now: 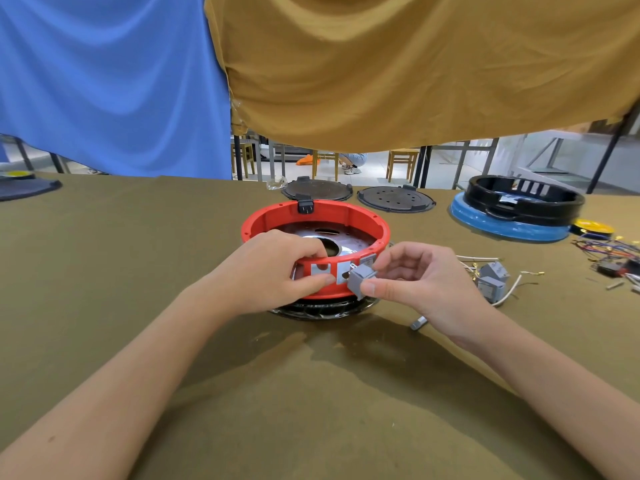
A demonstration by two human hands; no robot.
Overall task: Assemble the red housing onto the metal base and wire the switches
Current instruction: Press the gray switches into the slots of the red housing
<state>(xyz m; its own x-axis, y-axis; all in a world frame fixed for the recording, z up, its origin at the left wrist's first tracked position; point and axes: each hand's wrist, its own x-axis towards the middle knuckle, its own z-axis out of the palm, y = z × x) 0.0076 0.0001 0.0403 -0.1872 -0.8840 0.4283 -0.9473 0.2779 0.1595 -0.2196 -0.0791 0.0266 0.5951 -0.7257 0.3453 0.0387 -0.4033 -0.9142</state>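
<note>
Head view: my left hand (277, 271) grips the red housing (313, 216); my right hand (415, 278) pinches a grey switch (360, 280). Misaligned with its cutout, it could jam.

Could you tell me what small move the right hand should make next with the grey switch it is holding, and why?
Probably ease the grey switch straight into the open square slot in the red housing. The right hand pinches the switch just outside that slot, while the left hand grips the housing wall beside it, steadying it. More switches wait on the table.
</note>
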